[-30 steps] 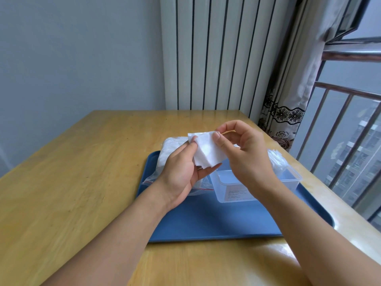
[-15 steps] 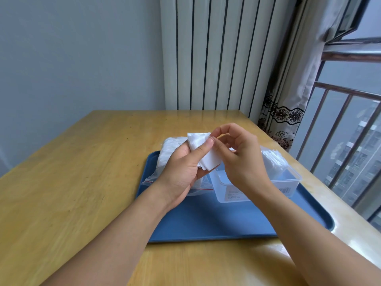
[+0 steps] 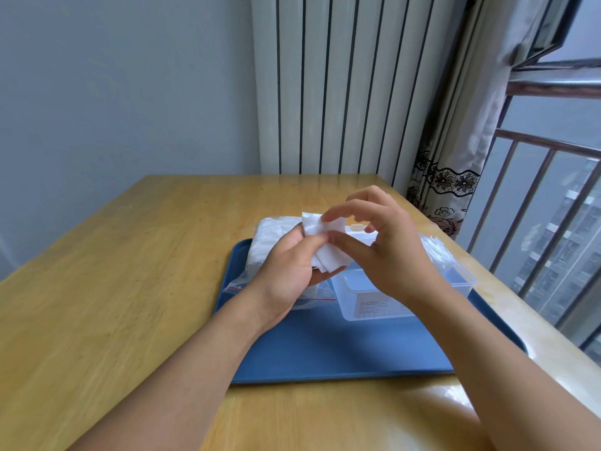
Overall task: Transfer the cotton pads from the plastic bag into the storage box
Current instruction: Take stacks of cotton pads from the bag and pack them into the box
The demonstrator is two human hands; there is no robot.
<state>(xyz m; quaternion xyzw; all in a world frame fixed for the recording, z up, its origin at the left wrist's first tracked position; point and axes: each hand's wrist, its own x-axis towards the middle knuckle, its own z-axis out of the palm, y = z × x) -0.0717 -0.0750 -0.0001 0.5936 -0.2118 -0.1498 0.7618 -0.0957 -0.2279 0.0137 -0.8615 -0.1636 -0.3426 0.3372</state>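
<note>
A small stack of white cotton pads (image 3: 325, 247) is gripped in my left hand (image 3: 289, 268), held above the blue tray (image 3: 341, 346). My right hand (image 3: 387, 252) pinches the stack's top edge with forefinger and thumb. Behind my left hand lies the clear plastic bag (image 3: 270, 236), full of white pads, with a red zip line at its near edge. The clear plastic storage box (image 3: 406, 297) stands open on the tray under my right hand; more white pads (image 3: 435, 252) pile at its far right side.
The tray sits on a wooden table (image 3: 130, 288). A white radiator (image 3: 341, 86) stands behind the table, and a patterned curtain (image 3: 455, 157) and a window railing (image 3: 546, 190) are at the right.
My right hand has shifted from gripping the pads' side to picking at their top edge with spread fingers. The stack has sunk slightly lower in my left hand.
</note>
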